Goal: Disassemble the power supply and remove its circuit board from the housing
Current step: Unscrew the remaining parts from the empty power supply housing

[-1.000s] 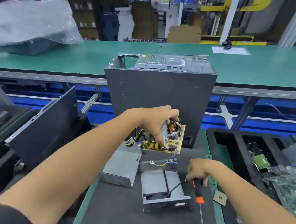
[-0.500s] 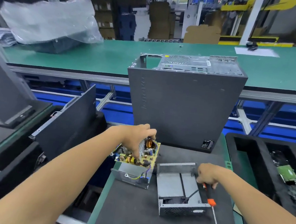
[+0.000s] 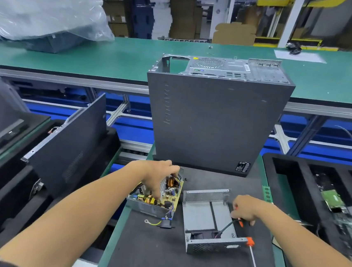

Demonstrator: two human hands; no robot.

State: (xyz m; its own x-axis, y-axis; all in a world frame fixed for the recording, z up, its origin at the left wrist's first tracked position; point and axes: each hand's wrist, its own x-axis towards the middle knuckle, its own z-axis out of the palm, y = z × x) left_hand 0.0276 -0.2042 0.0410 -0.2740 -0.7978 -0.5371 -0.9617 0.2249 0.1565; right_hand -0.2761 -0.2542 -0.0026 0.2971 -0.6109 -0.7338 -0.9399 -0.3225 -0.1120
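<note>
My left hand grips the yellow circuit board, which rests tilted on the grey metal cover at the mat's left edge. Its yellow-green wire and black power socket trail onto the mat. The open grey housing lies to the right with a black fan cable inside. My right hand holds the handle of an orange and black screwdriver at the housing's right wall; the shaft points toward me.
A tall dark computer case stands upright behind the mat. A dark side panel leans at the left. A black tray with boards sits at the right. A green conveyor runs across the back.
My left hand carried the circuit board down and leftward, away from the housing, onto the grey cover. My right hand stayed on the screwdriver beside the housing.
</note>
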